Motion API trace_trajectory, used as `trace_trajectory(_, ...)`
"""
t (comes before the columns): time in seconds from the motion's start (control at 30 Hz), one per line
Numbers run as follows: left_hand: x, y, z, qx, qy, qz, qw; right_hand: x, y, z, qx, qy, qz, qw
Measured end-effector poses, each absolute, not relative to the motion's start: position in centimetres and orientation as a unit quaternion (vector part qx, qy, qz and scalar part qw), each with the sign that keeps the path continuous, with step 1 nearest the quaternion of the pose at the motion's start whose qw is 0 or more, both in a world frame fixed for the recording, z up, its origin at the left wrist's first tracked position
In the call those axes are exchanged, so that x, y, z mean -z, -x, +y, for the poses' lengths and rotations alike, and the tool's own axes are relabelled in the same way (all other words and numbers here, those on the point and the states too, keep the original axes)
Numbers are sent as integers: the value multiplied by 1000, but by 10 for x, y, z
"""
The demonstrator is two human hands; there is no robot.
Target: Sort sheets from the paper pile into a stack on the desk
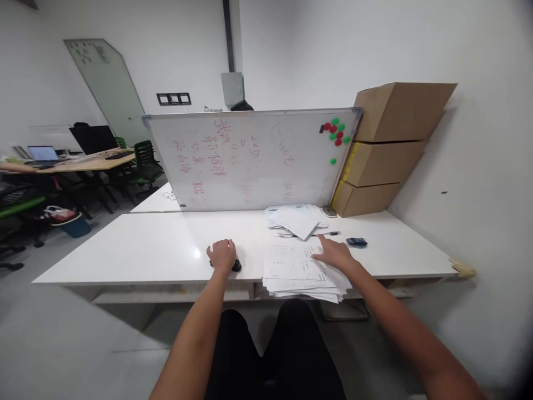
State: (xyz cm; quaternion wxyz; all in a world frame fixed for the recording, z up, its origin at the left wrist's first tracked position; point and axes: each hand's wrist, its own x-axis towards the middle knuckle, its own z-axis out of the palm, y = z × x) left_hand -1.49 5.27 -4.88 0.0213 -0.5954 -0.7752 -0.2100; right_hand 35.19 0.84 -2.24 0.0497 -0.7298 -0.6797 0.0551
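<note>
Two hands, well apart. Right hand (334, 254) at 3 o'clock on the front paper stack (289, 261), thumb and index spread, laid over the top sheet; contact looks light, probably steadying the page or getting at its edge, no pinch visible. Left hand (222, 255) at 9 o'clock of the stack, fingers curled over a small black object (237, 265); mostly hidden, can't tell if gripped or just covered. Stack sits at the front edge of the tabletop (150, 244), lower sheets poking past it toward 6 o'clock, presumably for easy reach from the seat. Loose paper pile (297, 218) at 12 o'clock, fanned untidily, likely kept back to leave the stack uncovered. Dark packet (357, 243) at 2 o'clock, lying flat, clear of the papers. Whiteboard (229, 161) stands behind, its right end by the cardboard boxes (370, 161) at 1 o'clock, maybe propped by them
</note>
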Motion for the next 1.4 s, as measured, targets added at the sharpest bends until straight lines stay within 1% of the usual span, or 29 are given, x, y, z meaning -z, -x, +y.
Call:
trace_trajectory(0.07,49,14,51,188,617,-763,44,19,-337,28,2,734,-672,100)
trace_trajectory(0.13,48,13,51,161,623,-762,65,23,-317,50,28,733,-667,132)
trace_trajectory(0.2,49,11,51,142,632,-757,86,33,-300,70,27,746,-656,111)
trace_trajectory(0.3,51,9,51,132,627,-761,103,52,-285,90,7,772,-634,47)
trace_trajectory(0.43,53,7,50,137,626,-760,110,62,-287,97,14,772,-635,18)
trace_trajectory(0.67,52,8,50,147,619,-767,85,46,-308,92,70,700,-710,-26)
trace_trajectory(0.77,53,9,51,154,619,-767,74,29,-314,91,86,691,-717,-18)
trace_trajectory(0.93,54,11,54,167,610,-773,52,-13,-329,79,156,690,-706,36)
trace_trajectory(1.03,54,13,55,167,608,-775,42,-30,-340,53,200,680,-696,119)
trace_trajectory(1.13,54,13,55,163,604,-779,41,-34,-348,15,234,654,-674,253)
trace_trajectory(1.2,54,12,54,157,604,-780,44,-32,-353,-13,240,639,-657,320)
trace_trajectory(1.3,53,11,52,146,609,-779,46,-27,-367,-54,250,627,-633,379)
trace_trajectory(1.4,45,12,51,126,618,-774,50,-22,-387,-100,277,625,-610,400)
